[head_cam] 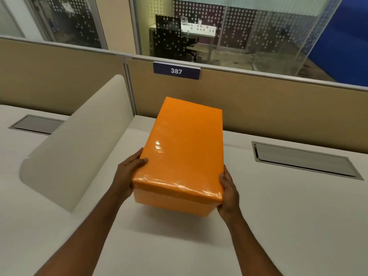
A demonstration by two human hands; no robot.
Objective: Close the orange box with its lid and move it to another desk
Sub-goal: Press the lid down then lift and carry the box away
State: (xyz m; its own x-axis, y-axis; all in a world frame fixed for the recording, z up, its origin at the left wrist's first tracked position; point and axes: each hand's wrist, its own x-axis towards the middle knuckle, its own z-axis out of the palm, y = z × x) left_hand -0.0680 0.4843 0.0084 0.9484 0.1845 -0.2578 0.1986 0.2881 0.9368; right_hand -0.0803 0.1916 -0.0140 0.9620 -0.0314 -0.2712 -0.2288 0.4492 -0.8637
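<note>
One orange box (pixel 179 156), its one lid (pixel 183 144) fully on, sits between my two hands above the white surface (pixel 278 216). My left hand (pixel 127 174) grips its left near corner, my right hand (pixel 229 193) its right near corner, fingers pressed to the sides. Two metal cable hatches (pixel 304 159) flank it; one sign (pixel 176 71) reads 387.

Even overhead light; white glare streaks the glossy lid (pixel 180 148), soft shadow beneath, wide-angle bending at edges.
</note>
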